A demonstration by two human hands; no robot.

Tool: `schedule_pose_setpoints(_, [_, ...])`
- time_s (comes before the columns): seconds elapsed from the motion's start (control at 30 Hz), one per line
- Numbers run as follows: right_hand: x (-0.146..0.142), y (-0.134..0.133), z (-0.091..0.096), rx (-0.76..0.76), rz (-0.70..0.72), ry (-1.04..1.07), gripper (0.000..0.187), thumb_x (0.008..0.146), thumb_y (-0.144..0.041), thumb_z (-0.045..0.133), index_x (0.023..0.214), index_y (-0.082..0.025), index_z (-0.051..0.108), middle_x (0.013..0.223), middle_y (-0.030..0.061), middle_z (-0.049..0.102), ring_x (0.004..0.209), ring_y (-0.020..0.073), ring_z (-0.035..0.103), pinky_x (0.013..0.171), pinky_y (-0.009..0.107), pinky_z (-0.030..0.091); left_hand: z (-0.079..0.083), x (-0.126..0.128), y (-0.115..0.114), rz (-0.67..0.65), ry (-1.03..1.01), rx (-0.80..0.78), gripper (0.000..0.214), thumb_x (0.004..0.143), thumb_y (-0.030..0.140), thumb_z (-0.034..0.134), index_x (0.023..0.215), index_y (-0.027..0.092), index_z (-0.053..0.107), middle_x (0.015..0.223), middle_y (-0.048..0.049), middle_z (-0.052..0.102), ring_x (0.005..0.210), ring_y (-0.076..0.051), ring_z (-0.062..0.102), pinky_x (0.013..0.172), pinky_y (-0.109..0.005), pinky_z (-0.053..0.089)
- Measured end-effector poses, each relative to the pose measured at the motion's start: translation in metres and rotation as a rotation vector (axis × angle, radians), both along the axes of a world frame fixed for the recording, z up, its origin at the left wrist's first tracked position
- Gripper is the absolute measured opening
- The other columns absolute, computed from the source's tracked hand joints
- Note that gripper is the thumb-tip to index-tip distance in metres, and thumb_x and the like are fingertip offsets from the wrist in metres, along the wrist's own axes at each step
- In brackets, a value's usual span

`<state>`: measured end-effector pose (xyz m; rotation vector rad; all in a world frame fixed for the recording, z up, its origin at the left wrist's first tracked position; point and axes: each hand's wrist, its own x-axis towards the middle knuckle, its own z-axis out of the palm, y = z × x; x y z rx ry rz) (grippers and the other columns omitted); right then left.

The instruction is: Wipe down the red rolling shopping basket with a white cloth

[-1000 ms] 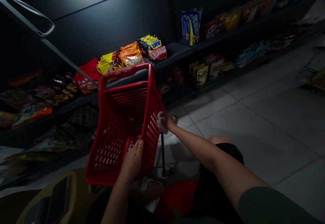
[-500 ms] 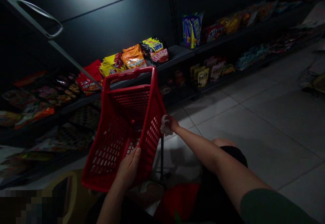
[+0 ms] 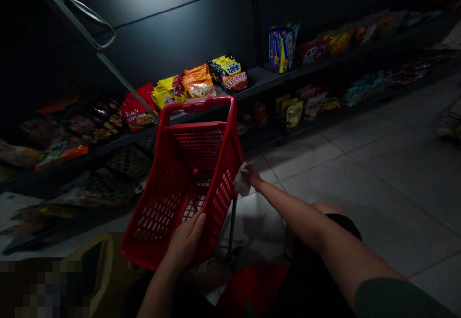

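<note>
A red plastic shopping basket (image 3: 169, 178) with slotted walls and a raised handle stands tilted before me, with nothing inside it. My left hand (image 3: 185, 241) grips its near right rim, thumb on the edge and some fingers hidden. On the basket's outer right side, my right hand (image 3: 252, 176) holds a crumpled white cloth (image 3: 241, 182) against the wall. The cloth's exact material is hard to tell in the dim light.
Low dark shelves (image 3: 259, 80) with bagged snacks run behind the basket. A metal pole (image 3: 122, 80) slants down to the handle. At lower left is a yellowish rounded frame (image 3: 106, 270). Pale floor tiles (image 3: 389, 174) extend right.
The whole view has shifted, so basket, shelves and hands appear farther right. My right hand still presses the cloth to the basket's side, and the cloth's folds hang differently. My left hand keeps its grip.
</note>
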<state>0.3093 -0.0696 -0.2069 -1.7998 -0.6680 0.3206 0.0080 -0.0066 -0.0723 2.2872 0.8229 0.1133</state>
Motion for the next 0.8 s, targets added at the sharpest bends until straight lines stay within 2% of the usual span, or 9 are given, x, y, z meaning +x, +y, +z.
schedule_pose_setpoints(0.13, [-0.016, 0.008, 0.028, 0.13, -0.069, -0.063, 0.029, 0.076, -0.018, 0.054, 0.105, -0.021, 0.058, 0.107, 0.0064, 0.066, 0.102, 0.0235, 0.063, 0.092, 0.038, 0.051, 0.003, -0.004, 0.002, -0.01, 0.005, 0.003, 0.058, 0.097, 0.056, 0.037, 0.128, 0.018, 0.068, 0.125, -0.0095, 0.073, 0.121, -0.028, 0.066, 0.104, -0.041, 0.05])
schedule_pose_setpoints(0.2, [-0.025, 0.011, 0.042, 0.228, -0.015, -0.146, 0.032, 0.077, -0.02, 0.057, 0.109, -0.023, 0.058, 0.116, 0.0054, 0.063, 0.114, 0.0228, 0.058, 0.103, 0.038, 0.045, 0.006, -0.003, 0.002, -0.027, 0.014, 0.006, 0.056, 0.097, 0.055, 0.038, 0.126, 0.019, 0.07, 0.123, -0.0087, 0.074, 0.12, -0.028, 0.066, 0.103, -0.041, 0.051])
schedule_pose_setpoints(0.27, [-0.026, 0.01, 0.048, 0.282, 0.048, -0.194, 0.031, 0.077, -0.021, 0.059, 0.108, -0.024, 0.06, 0.113, 0.0041, 0.063, 0.112, 0.022, 0.058, 0.104, 0.037, 0.044, 0.01, 0.0, 0.002, -0.044, 0.014, 0.012, 0.055, 0.097, 0.055, 0.037, 0.124, 0.02, 0.071, 0.123, -0.0083, 0.074, 0.118, -0.028, 0.067, 0.102, -0.04, 0.051])
schedule_pose_setpoints(0.33, [-0.016, 0.003, 0.047, 0.267, 0.036, -0.18, 0.027, 0.075, -0.02, 0.058, 0.101, -0.022, 0.062, 0.107, 0.0047, 0.063, 0.107, 0.0227, 0.059, 0.102, 0.038, 0.045, 0.015, 0.003, 0.003, -0.064, 0.005, 0.008, 0.054, 0.097, 0.054, 0.037, 0.122, 0.02, 0.072, 0.12, -0.0077, 0.075, 0.114, -0.028, 0.068, 0.1, -0.039, 0.052])
schedule_pose_setpoints(0.43, [0.011, -0.007, 0.053, 0.226, -0.087, -0.144, 0.024, 0.077, -0.02, 0.054, 0.099, -0.02, 0.063, 0.108, 0.0087, 0.06, 0.109, 0.0253, 0.056, 0.103, 0.043, 0.044, 0.022, 0.005, 0.008, -0.083, -0.014, -0.004, 0.052, 0.096, 0.053, 0.038, 0.116, 0.022, 0.075, 0.108, -0.0059, 0.078, 0.105, -0.027, 0.071, 0.093, -0.037, 0.055])
schedule_pose_setpoints(0.53, [0.029, -0.01, 0.075, 0.332, -0.206, -0.24, 0.028, 0.087, -0.027, 0.053, 0.112, -0.02, 0.061, 0.117, 0.0109, 0.055, 0.118, 0.0254, 0.052, 0.109, 0.044, 0.039, 0.026, 0.004, 0.018, -0.098, -0.024, -0.005, 0.051, 0.095, 0.054, 0.04, 0.113, 0.023, 0.076, 0.104, -0.005, 0.079, 0.101, -0.027, 0.072, 0.091, -0.036, 0.055])
schedule_pose_setpoints(0.6, [0.027, -0.007, 0.085, 0.414, -0.217, -0.334, 0.031, 0.09, -0.032, 0.054, 0.119, -0.022, 0.059, 0.121, 0.0104, 0.054, 0.12, 0.0244, 0.052, 0.11, 0.042, 0.039, 0.027, 0.003, 0.025, -0.133, -0.01, -0.022, 0.052, 0.095, 0.055, 0.039, 0.116, 0.022, 0.074, 0.107, -0.005, 0.078, 0.104, -0.027, 0.071, 0.094, -0.035, 0.053])
schedule_pose_setpoints(0.67, [0.015, -0.001, 0.084, 0.433, -0.181, -0.38, 0.033, 0.09, -0.032, 0.054, 0.121, -0.022, 0.058, 0.12, 0.0096, 0.055, 0.118, 0.0238, 0.053, 0.108, 0.042, 0.041, 0.026, 0.002, 0.029, -0.162, 0.016, -0.039, 0.053, 0.096, 0.055, 0.038, 0.116, 0.021, 0.073, 0.107, -0.0055, 0.077, 0.105, -0.026, 0.069, 0.095, -0.035, 0.052])
schedule_pose_setpoints(0.8, [-0.013, 0.004, 0.06, 0.334, -0.138, -0.327, 0.027, 0.084, -0.025, 0.048, 0.107, -0.02, 0.061, 0.106, 0.0075, 0.061, 0.105, 0.0239, 0.057, 0.099, 0.043, 0.046, 0.023, 0.002, 0.032, -0.177, 0.05, -0.029, 0.055, 0.097, 0.055, 0.035, 0.106, 0.018, 0.074, 0.092, -0.0054, 0.076, 0.095, -0.025, 0.068, 0.086, -0.033, 0.053])
